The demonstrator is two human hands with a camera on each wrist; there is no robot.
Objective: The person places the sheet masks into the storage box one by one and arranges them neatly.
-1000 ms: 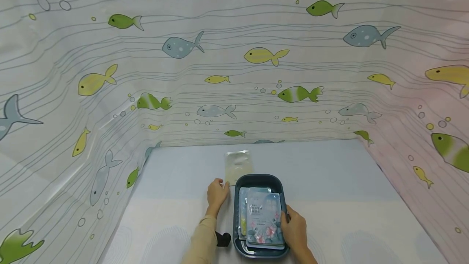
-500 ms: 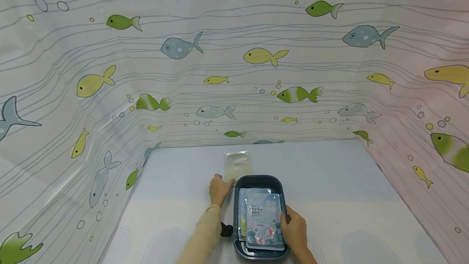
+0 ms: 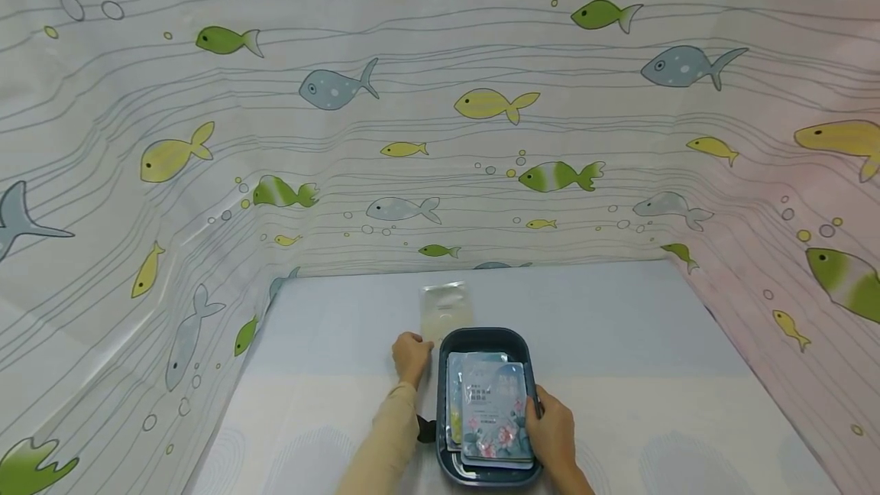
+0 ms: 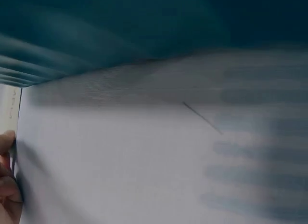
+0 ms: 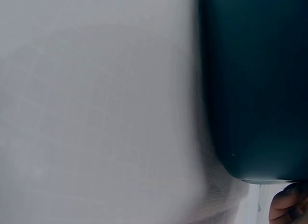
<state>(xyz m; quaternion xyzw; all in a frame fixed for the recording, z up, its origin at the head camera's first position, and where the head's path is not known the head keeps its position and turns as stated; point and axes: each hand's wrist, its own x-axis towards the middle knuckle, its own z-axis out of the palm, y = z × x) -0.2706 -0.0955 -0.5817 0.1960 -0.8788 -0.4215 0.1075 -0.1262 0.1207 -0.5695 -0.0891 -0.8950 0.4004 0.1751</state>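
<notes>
A dark blue tray (image 3: 450, 472) stands at the near middle of the table in the head view. In it lie face mask packets (image 3: 495, 411), pale blue with printed flowers on top, overlapping. My right hand (image 3: 552, 428) grips the tray's right rim, thumb on the near side; its fingers (image 5: 284, 204) show below the tray corner in the right wrist view. My left hand (image 3: 411, 357), left of the tray's far end, pinches the near left corner of a flat cream packet (image 3: 445, 312). Curled fingers (image 4: 7, 190) at its edge show in the left wrist view.
A white table (image 3: 619, 327) spreads around the tray. A fish-patterned curtain (image 3: 481, 143) encloses the back and both sides. A black object (image 3: 425, 429) sits by my left wrist, against the tray's left side.
My left hand has moved slightly to the right and its fingers have drawn in at the cream packet's corner. My right hand and the tray stay put.
</notes>
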